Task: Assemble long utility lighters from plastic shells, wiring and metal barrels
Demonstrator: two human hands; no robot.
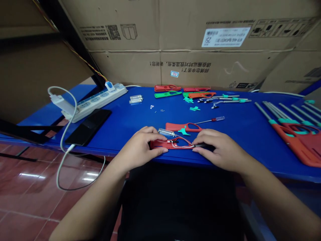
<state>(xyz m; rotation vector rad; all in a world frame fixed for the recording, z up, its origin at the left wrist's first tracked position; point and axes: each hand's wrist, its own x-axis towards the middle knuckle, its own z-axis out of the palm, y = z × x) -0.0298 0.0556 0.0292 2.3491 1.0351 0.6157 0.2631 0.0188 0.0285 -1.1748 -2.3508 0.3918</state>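
My left hand [139, 147] is closed round the wide end of an open red lighter shell half [160, 144] at the table's front edge. My right hand [217, 147] pinches the dark metal tube [200, 145] at the shell's narrow end; the palm hides much of the tube. White wires [184, 147] and a small black part lie inside the shell. Just behind it rests a clear fuel canister [166, 132] with a thin pinkish hose. Another red shell half [175, 126] lies farther back, a teal trigger piece [185, 131] against it. A screwdriver [217, 119] with a clear red handle is beyond.
Red, green and orange shell halves [167, 88], metal tubes with wires [230, 98] and canisters [135, 99] lie farther back. Assembled lighters [293, 134] are at right. A power strip [100, 98], phone [89, 127] and white cable stand left. A cardboard box [180, 40] walls the back.
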